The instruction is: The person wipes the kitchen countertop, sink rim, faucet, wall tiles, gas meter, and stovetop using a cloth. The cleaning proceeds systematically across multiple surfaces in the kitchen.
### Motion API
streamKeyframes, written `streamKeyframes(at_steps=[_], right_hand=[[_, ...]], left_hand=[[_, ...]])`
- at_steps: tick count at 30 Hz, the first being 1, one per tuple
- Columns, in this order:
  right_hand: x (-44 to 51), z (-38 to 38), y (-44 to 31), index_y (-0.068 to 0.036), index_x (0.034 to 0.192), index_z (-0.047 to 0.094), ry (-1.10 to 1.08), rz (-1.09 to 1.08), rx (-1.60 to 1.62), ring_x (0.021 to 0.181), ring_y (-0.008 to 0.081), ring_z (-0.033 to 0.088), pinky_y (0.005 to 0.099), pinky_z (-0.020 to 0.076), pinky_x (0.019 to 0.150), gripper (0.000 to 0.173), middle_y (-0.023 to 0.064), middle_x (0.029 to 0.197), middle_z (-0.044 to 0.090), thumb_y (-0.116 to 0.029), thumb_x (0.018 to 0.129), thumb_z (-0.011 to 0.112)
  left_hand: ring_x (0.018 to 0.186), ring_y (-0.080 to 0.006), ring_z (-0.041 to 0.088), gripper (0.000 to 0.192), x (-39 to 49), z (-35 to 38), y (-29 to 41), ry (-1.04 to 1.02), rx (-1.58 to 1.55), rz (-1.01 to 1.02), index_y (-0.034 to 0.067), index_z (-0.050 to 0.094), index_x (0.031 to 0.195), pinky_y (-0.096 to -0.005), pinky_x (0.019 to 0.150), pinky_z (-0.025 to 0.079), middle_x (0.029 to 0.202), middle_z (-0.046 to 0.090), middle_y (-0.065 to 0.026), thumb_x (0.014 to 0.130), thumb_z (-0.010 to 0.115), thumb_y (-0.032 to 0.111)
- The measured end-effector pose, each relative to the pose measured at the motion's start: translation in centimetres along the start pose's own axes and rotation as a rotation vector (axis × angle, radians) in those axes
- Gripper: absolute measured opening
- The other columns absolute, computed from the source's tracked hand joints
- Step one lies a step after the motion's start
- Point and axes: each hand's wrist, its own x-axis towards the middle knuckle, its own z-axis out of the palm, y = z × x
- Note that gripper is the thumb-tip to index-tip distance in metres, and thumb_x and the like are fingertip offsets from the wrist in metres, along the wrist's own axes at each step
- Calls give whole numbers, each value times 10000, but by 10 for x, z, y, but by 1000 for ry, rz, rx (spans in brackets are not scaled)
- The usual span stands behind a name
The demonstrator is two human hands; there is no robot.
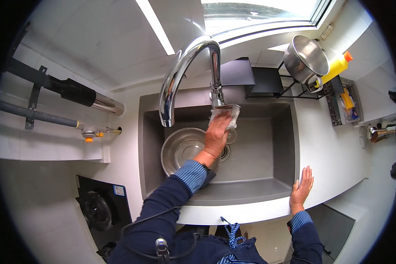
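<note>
My left hand (216, 136) presses a white cloth (235, 116) against the back rim of the grey sink (148, 102), by the base of the chrome faucet (184, 62). Below my left wrist a round stainless steel basin (175, 145) rests in the sink, partly hidden by my forearm. The drain (225, 153) shows just right of that wrist. My right hand (302, 189) lies on the white countertop (330, 158) beside the sink's right front corner, palm down with nothing in it.
A black rack (267, 81) behind the sink bears a steel pot (307, 59) and a yellow bottle (336, 67). A grey basket (346, 105) stands at the right. Left are a gas valve (89, 132), a chrome-ended pipe (109, 104) and a black gas hob (99, 208).
</note>
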Motion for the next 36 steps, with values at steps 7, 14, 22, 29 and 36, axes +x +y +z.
streamKeyframes(at_steps=[7,14,22,29,36], right_hand=[[0,-1,0,-101,1556,383,0,1,21,1545,319,267,536,121,1273,644,139,1638,350,-131,921,486],[1,-3,-2,-91,1554,382,-17,16,17,1547,320,263,533,113,1275,657,143,1638,348,-129,908,499],[1,-4,-2,-101,1551,375,-28,23,26,1553,314,243,534,102,1279,666,139,1642,336,-117,899,510],[1,-5,-2,-102,1553,368,-38,26,60,1553,311,240,532,94,1282,678,131,1646,329,-120,894,525],[1,-6,-2,-101,1549,375,-20,29,52,1552,306,244,526,98,1282,678,127,1648,328,-116,890,531]], left_hand=[[1407,-363,460,619,31,75,22,211,-84,-156,55,510,1425,-440,1173,385,1512,504,-139,840,646,-92],[1481,-408,330,650,69,99,16,324,-81,-282,-19,378,1497,-490,1244,249,1577,386,-209,886,593,-72],[1262,-458,490,363,116,127,-4,458,298,-299,-24,504,1327,-515,1109,383,1324,551,-253,967,491,22],[1115,-417,595,224,135,125,-23,327,220,-391,17,663,1119,-477,965,472,1118,667,-213,974,501,67],[1383,-294,490,346,84,110,-16,75,496,-204,120,569,1334,-458,1200,333,1419,576,-103,1001,488,72]])
